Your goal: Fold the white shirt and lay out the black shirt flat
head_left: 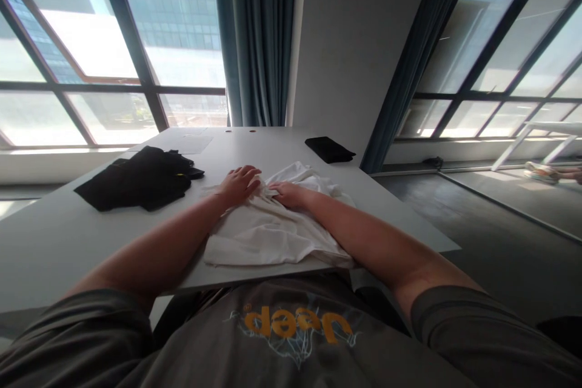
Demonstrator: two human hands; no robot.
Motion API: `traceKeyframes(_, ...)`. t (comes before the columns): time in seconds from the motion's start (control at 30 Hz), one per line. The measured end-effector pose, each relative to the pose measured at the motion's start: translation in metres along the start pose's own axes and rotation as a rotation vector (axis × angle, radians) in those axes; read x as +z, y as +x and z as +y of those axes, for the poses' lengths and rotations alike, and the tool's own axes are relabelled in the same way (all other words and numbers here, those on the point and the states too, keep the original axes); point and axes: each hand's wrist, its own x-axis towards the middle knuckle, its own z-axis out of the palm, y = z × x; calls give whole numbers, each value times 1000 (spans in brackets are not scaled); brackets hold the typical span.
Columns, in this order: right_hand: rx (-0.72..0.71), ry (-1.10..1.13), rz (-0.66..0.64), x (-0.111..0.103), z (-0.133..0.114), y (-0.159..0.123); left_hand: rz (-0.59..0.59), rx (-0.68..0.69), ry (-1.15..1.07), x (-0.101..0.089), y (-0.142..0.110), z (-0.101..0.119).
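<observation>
Resting at the middle of the near side of the smooth white table [40, 248], a rumpled white cloth garment [264, 239] lies under both hands in the head view. The left hand [240, 185] has bent, slightly parted fingers over the bunched far part of the cloth; the right hand [288, 194] reaches into the same folds beside it. I cannot tell whether either one grips the fabric, since the folds hide the fingertips.

The garment's lower hem lies close along the near edge, so a pull toward the body could drag it over. The loose gathers under the hands could set into creases if pressed as they lie. A wide sweep of the left arm might catch the heaped black cloth [136, 179] toward the left edge, while the flat folded black cloth [330, 150] sits beside the right edge, where a nudge could tip it off.

Two small round holes show near the far edge. Beyond stand a dark-framed window [182, 6], a blue-grey pleated curtain [254, 36] and a plain grey pillar [350, 30]; to the right, a darker curtain [409, 66], more glazing and a grey floor [454, 212].
</observation>
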Motion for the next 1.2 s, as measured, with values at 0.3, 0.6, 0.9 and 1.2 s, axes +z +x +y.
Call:
traceKeyframes(0.3, 21, 57, -131, -32, -7, -34, -278, 40, 46, -8, 7, 10)
traceKeyframes(0.6, 401, -220, -298, -41, -1, -63, -431, -429, 278, -24, 19, -6)
traceKeyframes(0.9, 221, -221, -253, -23, -67, -58, -245, 109, 0, -6, 13, 4)
traceKeyframes(1.2, 196, -401, -43, 10, -59, -46, -268, -187, 138, -24, 16, -31)
